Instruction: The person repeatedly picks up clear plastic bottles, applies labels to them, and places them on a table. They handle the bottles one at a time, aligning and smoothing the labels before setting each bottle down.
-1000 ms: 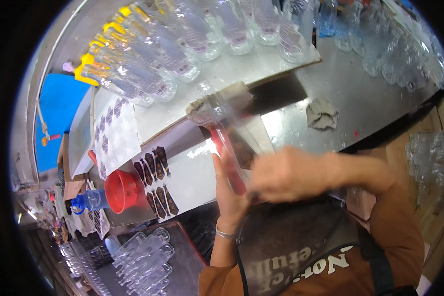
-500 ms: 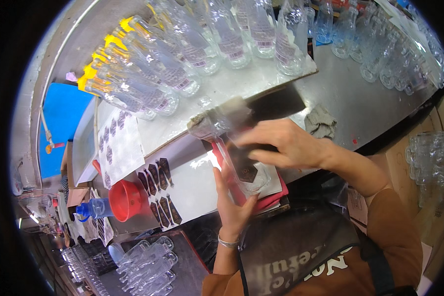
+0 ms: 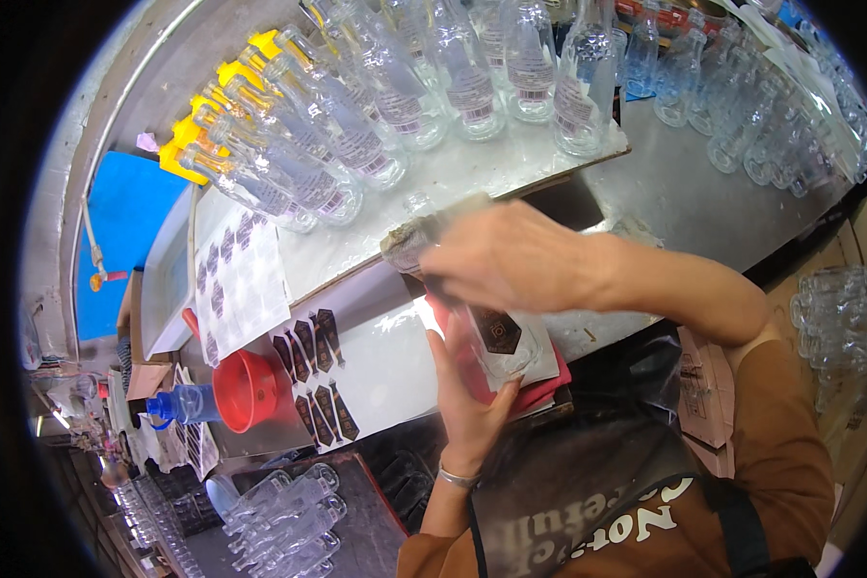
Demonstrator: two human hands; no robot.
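A clear glass bottle (image 3: 516, 362) with a dark pointed label (image 3: 497, 330) lies on a white pad over a red cloth (image 3: 545, 394). My left hand (image 3: 470, 403) cups its base end, thumb on one side and fingers on the other. Over the upper part of the bottle is my right hand (image 3: 515, 255), bent down at the wrist. Motion smears its fingers, so what they hold or press is unclear. The bottle's neck is hidden behind that hand, beside a greyish rolled cloth (image 3: 409, 246).
Labelled glass bottles (image 3: 477, 96) stand on a raised white board (image 3: 424, 183). A sheet of dark labels (image 3: 328, 380) lies left, beside a red cup (image 3: 246, 390) and a blue-capped bottle (image 3: 185, 406). More glass bottles (image 3: 289, 520) lie lower left; others (image 3: 756, 125) stand far right.
My right hand has moved left and up across the bottle, uncovering more of the dark label. My left hand keeps its hold at the base. The whole view has shifted slightly.
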